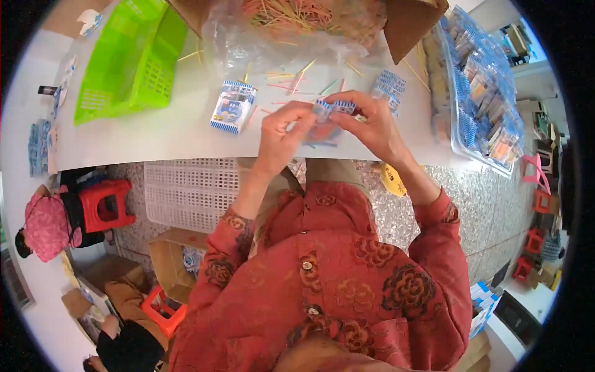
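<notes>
Above the white table (186,139), my left hand (284,131) and my right hand (374,124) pinch the top of a small clear plastic bag (323,130) with a blue-and-white striped edge. Each hand grips one side of its mouth. Something reddish shows through the lower part of the bag, too small to name. To the left of my left hand lies a blue-and-white printed packet (233,106). Beyond my right hand is a flat stack of blue-and-white packets (390,85). Thin coloured sticks (296,80) are scattered just past my hands.
A cardboard box (416,25) holds a plastic-lined heap of coloured sticks (291,15) at the far side. On the left stands a green basket (133,68); on the right, a clear tub (458,139) full of packets. Other people sit at the lower left near red stools (106,204).
</notes>
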`<move>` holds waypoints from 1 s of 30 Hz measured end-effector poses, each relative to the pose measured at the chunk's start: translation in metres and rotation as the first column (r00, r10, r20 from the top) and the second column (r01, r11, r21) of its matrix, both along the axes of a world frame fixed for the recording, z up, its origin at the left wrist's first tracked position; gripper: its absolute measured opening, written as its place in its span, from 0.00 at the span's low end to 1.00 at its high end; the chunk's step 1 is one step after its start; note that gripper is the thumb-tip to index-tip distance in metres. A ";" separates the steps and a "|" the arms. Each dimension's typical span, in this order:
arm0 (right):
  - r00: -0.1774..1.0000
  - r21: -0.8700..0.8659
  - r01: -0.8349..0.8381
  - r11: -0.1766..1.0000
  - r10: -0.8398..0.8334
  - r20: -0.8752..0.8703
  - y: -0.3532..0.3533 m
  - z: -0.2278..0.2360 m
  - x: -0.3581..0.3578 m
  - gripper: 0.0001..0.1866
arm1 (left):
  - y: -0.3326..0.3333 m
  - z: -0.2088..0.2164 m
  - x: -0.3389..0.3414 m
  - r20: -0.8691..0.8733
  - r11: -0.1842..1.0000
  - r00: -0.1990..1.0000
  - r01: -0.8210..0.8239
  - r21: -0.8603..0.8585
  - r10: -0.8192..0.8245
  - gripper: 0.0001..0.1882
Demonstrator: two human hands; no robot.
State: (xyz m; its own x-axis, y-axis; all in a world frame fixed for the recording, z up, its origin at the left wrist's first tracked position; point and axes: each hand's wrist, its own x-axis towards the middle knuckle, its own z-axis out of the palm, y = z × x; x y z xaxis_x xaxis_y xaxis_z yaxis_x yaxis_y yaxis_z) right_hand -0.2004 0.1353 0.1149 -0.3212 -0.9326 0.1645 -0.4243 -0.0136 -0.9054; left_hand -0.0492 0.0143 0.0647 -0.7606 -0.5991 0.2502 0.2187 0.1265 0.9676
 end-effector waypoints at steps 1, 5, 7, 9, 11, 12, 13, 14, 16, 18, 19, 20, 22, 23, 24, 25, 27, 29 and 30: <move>0.999 0.024 0.049 0.998 -0.049 -0.007 0.004 -0.005 0.000 0.14 | 0.000 -0.009 0.002 0.053 0.996 0.998 0.046 -0.073 -0.042 0.06; 0.947 0.190 0.282 0.940 -0.240 -0.215 0.028 -0.043 -0.022 0.13 | 0.003 -0.019 0.015 0.147 0.976 0.986 -0.050 -0.211 0.082 0.05; 0.922 0.239 0.361 0.901 -0.306 -0.238 0.036 -0.049 -0.029 0.14 | -0.009 -0.026 0.030 0.170 0.873 0.911 -0.286 -0.395 0.376 0.06; 0.863 0.193 0.473 0.859 -0.408 -0.300 0.044 -0.060 -0.038 0.15 | -0.031 -0.032 0.041 0.102 0.737 0.844 -0.393 -0.549 0.526 0.09; 0.813 0.058 0.469 0.881 -0.405 -0.418 0.046 -0.067 -0.046 0.15 | -0.057 -0.039 0.050 0.057 0.538 0.725 -0.453 -0.711 0.686 0.14; 0.743 -0.074 0.442 0.894 -0.410 -0.529 0.049 -0.070 -0.051 0.14 | -0.068 -0.040 0.053 0.089 0.531 0.705 -0.438 -0.725 0.704 0.16; 0.731 -0.070 0.460 0.885 -0.422 -0.536 0.051 -0.074 -0.056 0.14 | -0.077 -0.041 0.054 0.120 0.526 0.685 -0.422 -0.739 0.719 0.18; 0.719 -0.077 0.463 0.883 -0.425 -0.549 0.048 -0.080 -0.060 0.14 | -0.085 -0.043 0.056 0.120 0.535 0.697 -0.416 -0.736 0.707 0.18; 0.700 -0.083 0.475 0.876 -0.433 -0.568 0.047 -0.081 -0.062 0.14 | -0.097 -0.053 0.060 0.208 0.452 0.584 -0.309 -0.837 0.784 0.22; 0.703 -0.043 0.493 0.869 -0.427 -0.569 0.046 -0.079 -0.061 0.15 | -0.100 -0.057 0.060 0.244 0.485 0.587 -0.295 -0.824 0.772 0.23; 0.699 -0.042 0.497 0.867 -0.429 -0.572 0.048 -0.078 -0.062 0.15 | -0.100 -0.060 0.060 0.243 0.477 0.578 -0.294 -0.828 0.779 0.22; 0.698 -0.059 0.486 0.872 -0.427 -0.575 0.050 -0.081 -0.064 0.17 | -0.100 -0.060 0.058 0.246 0.469 0.566 -0.288 -0.835 0.787 0.22; 0.698 -0.072 0.474 0.877 -0.425 -0.577 0.053 -0.086 -0.066 0.18 | -0.100 -0.061 0.056 0.252 0.490 0.572 -0.310 -0.815 0.781 0.20; 0.693 -0.118 0.486 0.866 -0.464 -0.552 0.053 -0.086 -0.066 0.19 | -0.101 -0.061 0.056 0.250 0.505 0.574 -0.341 -0.793 0.780 0.19; 0.688 -0.163 0.497 0.852 -0.501 -0.525 0.053 -0.086 -0.067 0.19 | -0.102 -0.062 0.056 0.251 0.506 0.573 -0.342 -0.792 0.780 0.19; 0.689 -0.161 0.496 0.853 -0.499 -0.526 0.054 -0.086 -0.068 0.19 | -0.103 -0.062 0.056 0.264 0.538 0.570 -0.387 -0.749 0.778 0.18; 0.678 -0.162 0.539 0.827 -0.539 -0.500 0.055 -0.085 -0.069 0.19 | -0.107 -0.064 0.057 0.278 0.567 0.567 -0.431 -0.702 0.776 0.16; 0.672 -0.159 0.535 0.830 -0.531 -0.516 0.056 -0.080 -0.067 0.19 | -0.111 -0.064 0.058 0.241 0.570 0.587 -0.474 -0.671 0.773 0.14; 0.665 -0.158 0.530 0.833 -0.524 -0.532 0.056 -0.077 -0.066 0.18 | -0.113 -0.064 0.057 0.243 0.570 0.586 -0.474 -0.671 0.773 0.14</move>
State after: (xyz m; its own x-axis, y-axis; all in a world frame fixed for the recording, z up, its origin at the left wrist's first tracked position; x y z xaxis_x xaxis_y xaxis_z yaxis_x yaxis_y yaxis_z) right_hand -0.2665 0.1913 0.0377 -0.6215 -0.6378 0.4549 -0.7656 0.3714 -0.5253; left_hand 0.0081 -0.0985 0.0008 -0.3259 -0.8599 0.3928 -0.5678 0.5103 0.6460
